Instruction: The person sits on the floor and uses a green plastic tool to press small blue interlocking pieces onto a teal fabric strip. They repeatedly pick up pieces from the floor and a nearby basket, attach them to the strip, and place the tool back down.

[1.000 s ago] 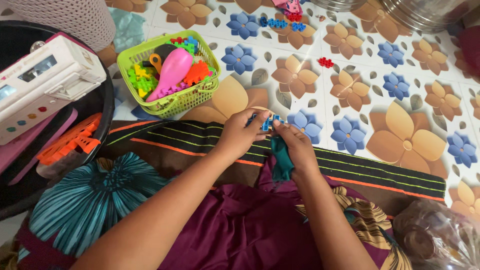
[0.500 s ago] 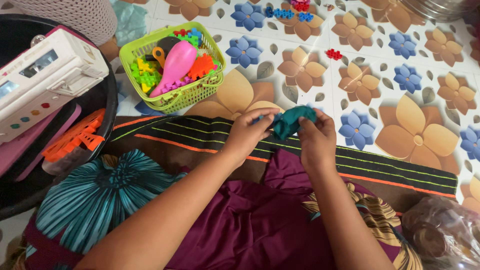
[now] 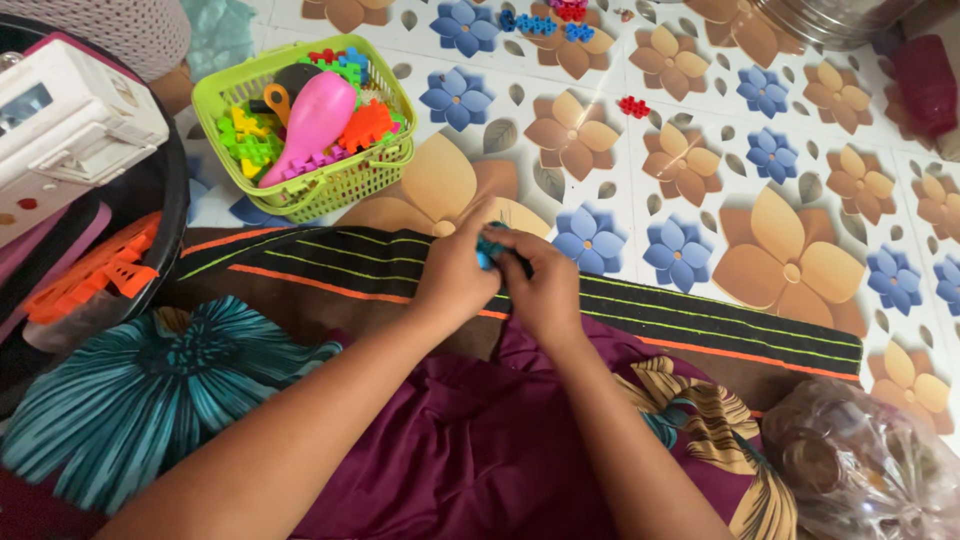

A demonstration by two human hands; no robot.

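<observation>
My left hand [image 3: 455, 275] and my right hand [image 3: 545, 285] are pressed together over the black striped cloth [image 3: 700, 320] on my lap. Between the fingers a small bit of teal cloth with a blue plastic piece [image 3: 490, 250] shows; the rest is hidden inside the hands. Both hands are closed around it.
A green basket [image 3: 300, 195] of coloured plastic pieces and a pink toy [image 3: 310, 125] stands at the upper left. A black tub [image 3: 165, 215] holds a white toy box and orange pieces. Loose red [image 3: 632, 105] and blue [image 3: 525, 22] pieces lie on the flowered floor. A clear plastic bag [image 3: 860, 465] lies lower right.
The teal cloth, held up between the hands half a second ago, is now bunched and mostly hidden inside both hands, which have closed together. The view has shifted slightly.
</observation>
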